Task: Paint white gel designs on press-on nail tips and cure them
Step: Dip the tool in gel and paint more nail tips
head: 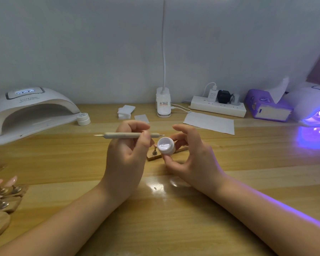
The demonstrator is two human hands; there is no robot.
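While the left hand [126, 156] pinches the dotting pen [126, 135], the right hand [188, 156] pinches the open gel pot [166, 145]. Painting looks just begun; the curing lamp [316, 109] at 2 o'clock glows.

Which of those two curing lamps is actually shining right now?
The lamp on the right, casting purple light onto the table. The white lamp on the left is dark inside, showing only its small display.

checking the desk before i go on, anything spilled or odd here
No spill shows. One oddity: the white curing lamp on the right glows purple with no hand inside, while the small white gel pot sits open in the right hand.
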